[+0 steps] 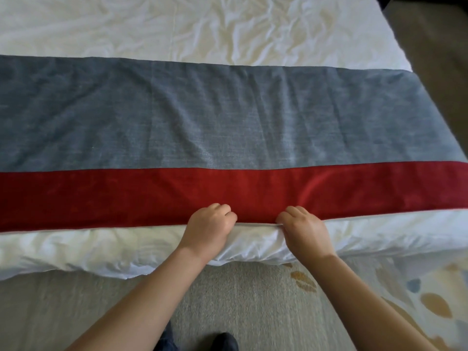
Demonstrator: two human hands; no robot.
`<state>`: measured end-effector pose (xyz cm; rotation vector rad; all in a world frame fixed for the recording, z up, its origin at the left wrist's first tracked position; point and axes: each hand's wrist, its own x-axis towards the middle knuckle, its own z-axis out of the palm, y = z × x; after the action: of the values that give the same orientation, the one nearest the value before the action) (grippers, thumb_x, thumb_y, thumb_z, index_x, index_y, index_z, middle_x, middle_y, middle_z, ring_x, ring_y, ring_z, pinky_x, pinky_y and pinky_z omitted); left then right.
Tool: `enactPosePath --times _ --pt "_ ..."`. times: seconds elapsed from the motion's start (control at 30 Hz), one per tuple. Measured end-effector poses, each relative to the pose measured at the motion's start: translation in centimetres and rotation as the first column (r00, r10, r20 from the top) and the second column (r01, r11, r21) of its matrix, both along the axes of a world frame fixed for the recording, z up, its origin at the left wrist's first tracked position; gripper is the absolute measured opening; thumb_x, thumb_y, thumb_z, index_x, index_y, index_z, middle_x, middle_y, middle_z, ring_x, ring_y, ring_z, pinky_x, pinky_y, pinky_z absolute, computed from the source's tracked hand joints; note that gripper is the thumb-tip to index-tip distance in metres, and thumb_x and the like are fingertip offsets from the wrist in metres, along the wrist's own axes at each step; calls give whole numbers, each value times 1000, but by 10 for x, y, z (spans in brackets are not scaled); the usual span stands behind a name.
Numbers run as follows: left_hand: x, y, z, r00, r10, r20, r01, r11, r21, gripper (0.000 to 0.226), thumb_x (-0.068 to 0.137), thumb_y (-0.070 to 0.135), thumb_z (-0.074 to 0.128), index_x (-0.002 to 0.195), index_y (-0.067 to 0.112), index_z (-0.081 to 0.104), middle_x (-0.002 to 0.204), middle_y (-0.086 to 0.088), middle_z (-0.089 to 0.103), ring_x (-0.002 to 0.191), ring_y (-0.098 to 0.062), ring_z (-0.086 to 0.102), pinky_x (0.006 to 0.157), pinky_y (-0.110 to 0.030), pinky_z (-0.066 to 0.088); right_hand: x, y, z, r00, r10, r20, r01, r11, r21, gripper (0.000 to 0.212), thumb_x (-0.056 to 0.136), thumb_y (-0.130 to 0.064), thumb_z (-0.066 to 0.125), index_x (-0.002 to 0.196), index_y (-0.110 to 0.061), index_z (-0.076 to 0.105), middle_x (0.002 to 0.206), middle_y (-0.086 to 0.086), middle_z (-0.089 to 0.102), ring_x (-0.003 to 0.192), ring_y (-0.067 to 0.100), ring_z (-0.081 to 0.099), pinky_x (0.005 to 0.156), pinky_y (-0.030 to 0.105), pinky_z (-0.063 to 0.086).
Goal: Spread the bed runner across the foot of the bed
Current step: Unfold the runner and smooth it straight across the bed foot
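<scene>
**Bedroom, foot of the bed: holding the runner's near hem**

Standing on pale carpet (pixel 240 300), blotched with ochre and blue toward the right, at the foot of a bed (pixel 253 26) dressed in creased white bedding. Showing a dark shoe (pixel 225 342) at the bottom edge of view, between the 2 forearms.

Looking down on the bed runner (pixel 202 117), lying flat across the foot of the bed, running from the left edge of view to the mattress's right edge. Showing 2 bands: a wide grey-blue one on the far side and a narrower red one on the near side. Leaving a strip of white duvet (pixel 76 249) bare between the red band and the carpet, bulging over the bed's foot edge. Carrying soft wrinkles in the grey-blue band, fanning away from the hands.

Extending both bare forearms to the middle of the near hem. Holding that hem with the left grip (pixel 210 224), fingers curled on top of the red band, knuckles up, thumb not clearly visible. Holding the same hem with the right grip (pixel 302 229) near it, fingers curled likewise and pinching the fabric at its edge. Sitting close together but not touching, with a short stretch of hem between the 2 grips lifting slightly off the duvet.
</scene>
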<state>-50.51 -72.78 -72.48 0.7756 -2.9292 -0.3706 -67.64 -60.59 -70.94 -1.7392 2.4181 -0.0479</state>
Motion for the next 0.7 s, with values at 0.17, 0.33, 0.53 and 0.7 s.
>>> enactPosePath --times 0.17,0.33,0.53,0.7 --pt "29 -9 1 999 24 -35 -24 1000 -5 25 54 -9 79 68 10 70 63 1 61 56 -19 56 41 -30 45 16 -14 -5 1000 -23 3 23 997 73 12 75 -9 60 85 -15 64 84 -1 60 82 21 57 60 30 44" --pt "86 -42 5 994 106 -23 -107 994 -36 25 56 -3 82 76 8 72 70 -2 63 60 -23 58 45 -31 47 86 -73 -5 976 171 135 -170 985 -18 10 76 -11 60 85 -13 64 85 2 61 80 24 58 59 32 42" --pt "143 -80 15 975 220 39 -217 974 -59 22 57 -1 81 74 10 71 67 -1 62 61 -22 59 45 -32 48 174 -144 -2 952 267 150 -241 955 -171 14 59 -6 73 66 -13 63 65 1 58 59 21 57 44 24 32" --pt "168 -85 16 958 276 82 -276 961 -13 20 54 1 83 63 11 69 60 -1 58 55 -22 58 40 -30 46 204 -158 -2 956 275 104 -259 955 -142 32 34 -5 81 47 -19 55 50 -5 52 44 13 52 33 18 27"
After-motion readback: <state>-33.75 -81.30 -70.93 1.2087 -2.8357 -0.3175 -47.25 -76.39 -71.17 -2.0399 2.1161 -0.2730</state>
